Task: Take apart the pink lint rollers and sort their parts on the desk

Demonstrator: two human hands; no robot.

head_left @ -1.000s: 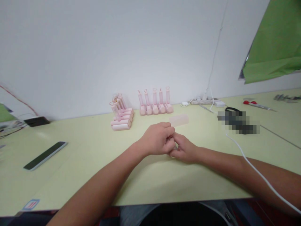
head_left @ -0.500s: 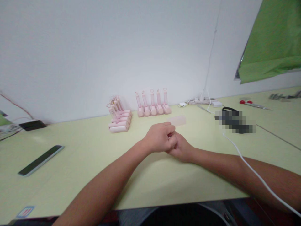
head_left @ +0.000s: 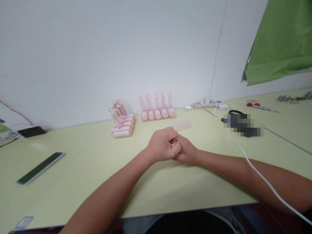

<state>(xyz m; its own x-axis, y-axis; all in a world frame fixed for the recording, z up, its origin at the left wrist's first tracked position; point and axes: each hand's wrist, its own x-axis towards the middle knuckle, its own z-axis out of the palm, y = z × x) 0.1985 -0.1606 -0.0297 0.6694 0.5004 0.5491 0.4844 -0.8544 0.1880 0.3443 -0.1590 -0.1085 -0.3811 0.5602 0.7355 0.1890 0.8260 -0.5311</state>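
Note:
Over the middle of the pale yellow table [head_left: 92, 182], my left hand [head_left: 161, 145] and my right hand [head_left: 187, 151] are pressed together with curled fingers. A tiny whitish spot shows in the gap between them. What they hold there is mostly hidden, and I cannot make it out. Just behind the hands lies a flat translucent pink piece [head_left: 183, 124]. Farther back are a row of pink devices [head_left: 158, 113] with upright clear tubes and loops on top, and a second group of pink devices [head_left: 123, 130] to its left.
A phone-like slab [head_left: 41, 169] lies at left, with a dark box [head_left: 31, 131] behind it. To the right are a power strip [head_left: 206, 105], red-handled scissors [head_left: 262, 106] and a black strap [head_left: 237, 113]. A white cable [head_left: 258, 172] crosses above my right forearm.
The view has shifted slightly. My hands stay joined in about the same place, with the fingers moving a little; the whitish spot between them shows more clearly.

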